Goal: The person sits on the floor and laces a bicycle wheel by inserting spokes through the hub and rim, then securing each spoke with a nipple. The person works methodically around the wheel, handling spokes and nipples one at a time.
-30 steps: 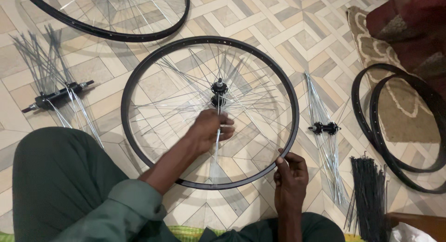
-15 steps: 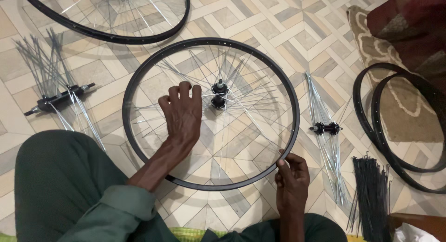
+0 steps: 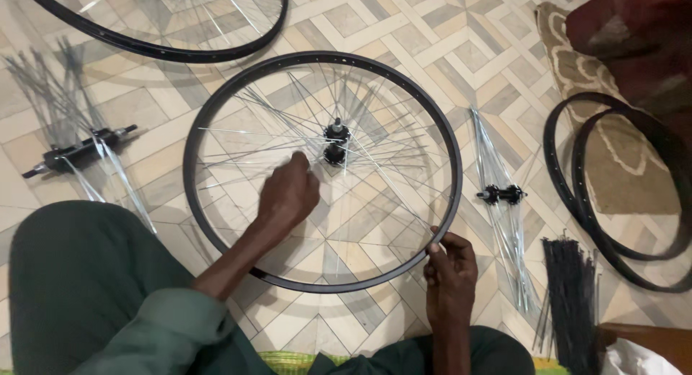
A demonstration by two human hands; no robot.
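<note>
Item: black bicycle rim (image 3: 216,115), lying flat on a patterned tile floor (image 3: 461,51), directly in front of the seated person; a black hub (image 3: 336,141) sits at its centre with thin silver spokes (image 3: 245,134) fanning out toward the rim, loosely and unevenly. Left hand (image 3: 287,196): over the spokes inside the rim, just below and left of the hub, fingers curled inward over the spokes; whether it pinches a spoke cannot be told. Right hand (image 3: 450,268): at the rim's lower right edge, thumb and fingertips closed on the rim where a spoke meets it. Surroundings: a second rim (image 3: 180,52) above, partly out of view; a spare hub with loose spokes (image 3: 79,150) to the left; another hub with spokes (image 3: 501,195) to the right, just outside the rim; two bare black rims (image 3: 613,238) overlapping at far right, partly on a rug (image 3: 613,159); a bundle of black spokes (image 3: 573,296) at lower right. Green trousers (image 3: 72,288) fill the lower left.
</note>
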